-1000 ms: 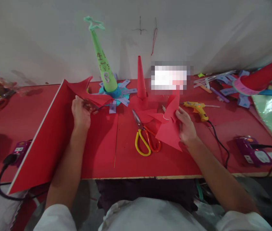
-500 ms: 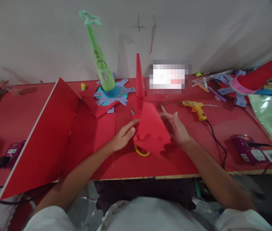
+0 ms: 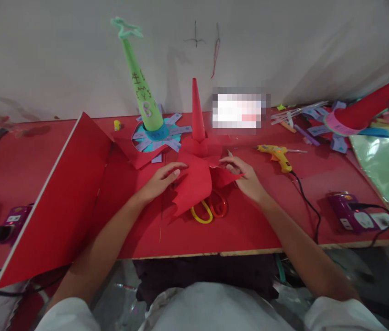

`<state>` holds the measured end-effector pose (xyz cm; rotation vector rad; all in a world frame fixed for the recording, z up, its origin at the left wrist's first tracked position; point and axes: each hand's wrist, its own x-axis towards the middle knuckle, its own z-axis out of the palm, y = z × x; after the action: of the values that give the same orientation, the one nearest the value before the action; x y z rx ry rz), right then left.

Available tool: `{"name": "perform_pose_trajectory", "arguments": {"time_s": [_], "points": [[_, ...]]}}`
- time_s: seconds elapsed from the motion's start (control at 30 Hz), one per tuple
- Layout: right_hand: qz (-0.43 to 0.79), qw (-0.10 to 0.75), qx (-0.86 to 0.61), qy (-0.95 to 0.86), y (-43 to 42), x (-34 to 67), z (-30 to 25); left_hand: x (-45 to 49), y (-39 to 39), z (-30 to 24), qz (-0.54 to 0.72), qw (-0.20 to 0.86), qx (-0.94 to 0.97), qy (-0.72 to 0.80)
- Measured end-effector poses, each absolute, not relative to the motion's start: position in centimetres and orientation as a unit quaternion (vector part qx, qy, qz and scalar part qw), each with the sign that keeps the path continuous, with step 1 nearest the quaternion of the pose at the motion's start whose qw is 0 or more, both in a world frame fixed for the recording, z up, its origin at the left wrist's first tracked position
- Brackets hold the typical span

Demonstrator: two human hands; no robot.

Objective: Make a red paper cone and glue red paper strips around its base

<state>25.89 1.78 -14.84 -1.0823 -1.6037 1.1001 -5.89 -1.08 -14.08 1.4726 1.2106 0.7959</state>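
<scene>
A curled sheet of red paper [image 3: 194,181] with a wavy cut edge lies between my hands. My left hand [image 3: 161,181] is at its left side, fingers stretched and fingertips touching the paper, thumb apart. Around its right side my right hand [image 3: 249,181] has its fingers bent, with a pointed corner of the paper against the thumb. A thin pale stick shows by the right fingertips; whether it is held I cannot tell. Scissors with one yellow handle [image 3: 201,214] and one red handle [image 3: 219,205] lie partly under the paper, blades hidden.
Behind stands a slim red cone [image 3: 198,112]. A green cone hat [image 3: 146,92] with lilac strips is at back left, beside a folded red board [image 3: 59,197]. Rightward lie a yellow glue gun [image 3: 279,155], its black cord and a purple power socket [image 3: 351,212].
The red paper has swung leftward and opened out, uncovering the red scissor handle. My left hand has moved left, and my right hand slightly left. The view has shifted a little.
</scene>
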Motion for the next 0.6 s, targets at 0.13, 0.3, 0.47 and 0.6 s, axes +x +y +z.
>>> {"name": "perform_pose_trajectory", "arguments": {"time_s": [0.13, 0.3, 0.47, 0.6], "points": [[0.487, 0.405, -0.384, -0.672, 1.24, 25.69, -14.65, -5.89, -1.3, -14.22, 0.338, 0.568, 0.564, 0.495], [0.536, 0.383, -0.339, -0.672, 0.94, 25.72, -14.74, -6.1, -1.06, -14.59, 0.383, 0.596, 0.542, 0.452], [0.54, 0.393, -0.372, -0.645, 1.02, 25.75, -14.9, -6.76, -1.17, -14.17, 0.369, 0.566, 0.599, 0.43], [0.593, 0.41, -0.39, -0.573, 1.28, 25.62, -15.19, -6.74, -1.32, -13.9, 0.333, 0.542, 0.658, 0.403]]}}
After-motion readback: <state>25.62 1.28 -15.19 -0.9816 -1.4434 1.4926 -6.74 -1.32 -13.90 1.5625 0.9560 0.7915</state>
